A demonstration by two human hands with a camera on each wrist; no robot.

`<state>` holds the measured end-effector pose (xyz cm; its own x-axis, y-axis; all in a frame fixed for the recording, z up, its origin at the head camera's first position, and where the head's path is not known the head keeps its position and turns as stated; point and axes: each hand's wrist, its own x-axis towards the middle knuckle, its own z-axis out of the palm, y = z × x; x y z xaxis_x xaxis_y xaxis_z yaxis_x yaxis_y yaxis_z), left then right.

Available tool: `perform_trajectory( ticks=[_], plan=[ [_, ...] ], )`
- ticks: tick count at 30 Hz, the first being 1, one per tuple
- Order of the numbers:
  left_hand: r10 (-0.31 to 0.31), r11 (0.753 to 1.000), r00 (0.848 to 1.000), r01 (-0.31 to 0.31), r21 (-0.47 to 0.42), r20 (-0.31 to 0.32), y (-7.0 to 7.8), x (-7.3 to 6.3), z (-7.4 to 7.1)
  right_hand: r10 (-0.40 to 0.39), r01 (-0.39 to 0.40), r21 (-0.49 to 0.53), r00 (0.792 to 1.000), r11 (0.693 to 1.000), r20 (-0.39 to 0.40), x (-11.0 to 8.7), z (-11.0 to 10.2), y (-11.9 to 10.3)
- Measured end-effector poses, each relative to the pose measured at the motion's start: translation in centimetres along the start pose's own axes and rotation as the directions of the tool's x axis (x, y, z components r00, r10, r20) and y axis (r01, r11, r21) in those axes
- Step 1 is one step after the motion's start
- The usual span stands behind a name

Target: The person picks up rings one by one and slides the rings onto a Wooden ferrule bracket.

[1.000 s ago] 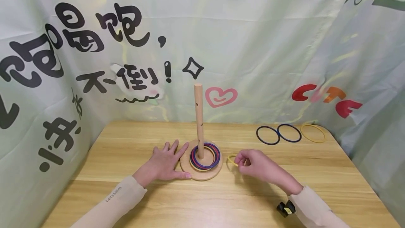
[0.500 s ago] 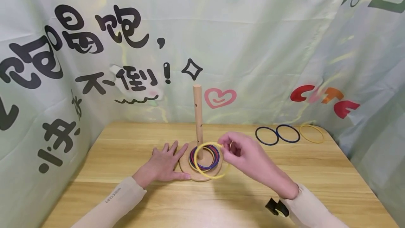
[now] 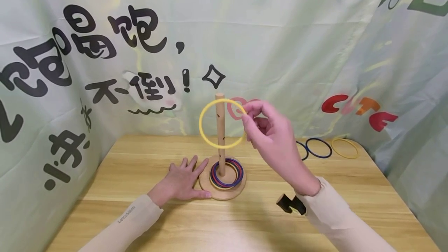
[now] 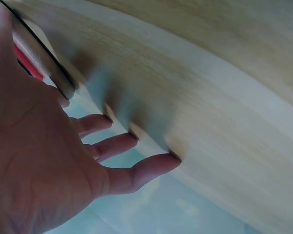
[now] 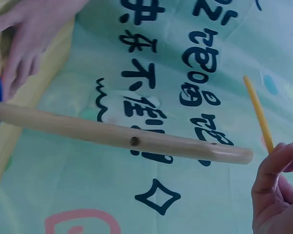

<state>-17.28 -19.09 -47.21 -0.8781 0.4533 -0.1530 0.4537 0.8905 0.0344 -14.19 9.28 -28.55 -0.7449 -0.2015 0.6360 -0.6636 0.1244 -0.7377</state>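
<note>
A yellow ring (image 3: 200, 124) is pinched at its right edge between the thumb and fingers of my right hand (image 3: 274, 139). In the head view the ring overlaps the upper part of a wooden peg (image 3: 220, 127); the right wrist view shows the ring (image 5: 258, 114) just beyond the peg's tip (image 5: 234, 153), apart from it. Several blue, red and yellow rings (image 3: 241, 172) lie stacked around the peg's foot on a round wooden base (image 3: 224, 195). My left hand (image 3: 182, 180) rests with spread fingers on the table, its thumb and index finger touching the base's left side.
At the back right of the wooden table (image 3: 315, 221) lie a blue ring (image 3: 330, 149), another blue ring (image 3: 306, 154) partly hidden by my right hand, and a yellow ring (image 3: 356, 151). Printed cloth (image 3: 297, 49) hangs behind and at both sides.
My right hand has lifted the yellow ring from low beside the base, moving up and leftward to the height of the peg's top. The left hand has stayed in place.
</note>
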Motion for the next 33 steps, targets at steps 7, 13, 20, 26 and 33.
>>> perform_trajectory(
  ticks=[7,13,20,26,33],
  plan=[
    [0.004,1.0,1.0,-0.004,0.012,-0.008,0.0,0.3,0.0,0.087,-0.084,0.062,0.995,0.995,-0.044,2.2,0.6,0.7],
    [0.012,1.0,1.0,-0.012,0.016,-0.019,-0.2,0.3,0.1,0.208,-0.207,0.09,0.978,0.974,-0.008,2.7,0.8,3.0],
    [0.013,1.0,1.0,-0.013,0.01,-0.023,-0.3,0.1,0.1,0.37,-0.372,0.055,0.928,0.927,0.049,0.6,1.7,7.5],
    [0.018,1.0,1.0,-0.018,0.002,-0.023,-0.2,0.0,0.3,0.453,-0.447,-0.084,0.887,0.89,0.084,-2.3,2.6,10.8],
    [0.015,1.0,0.999,-0.014,0.013,-0.036,0.0,0.0,0.2,0.483,-0.455,-0.203,0.868,0.867,0.12,-4.9,3.0,13.4]
  ],
)
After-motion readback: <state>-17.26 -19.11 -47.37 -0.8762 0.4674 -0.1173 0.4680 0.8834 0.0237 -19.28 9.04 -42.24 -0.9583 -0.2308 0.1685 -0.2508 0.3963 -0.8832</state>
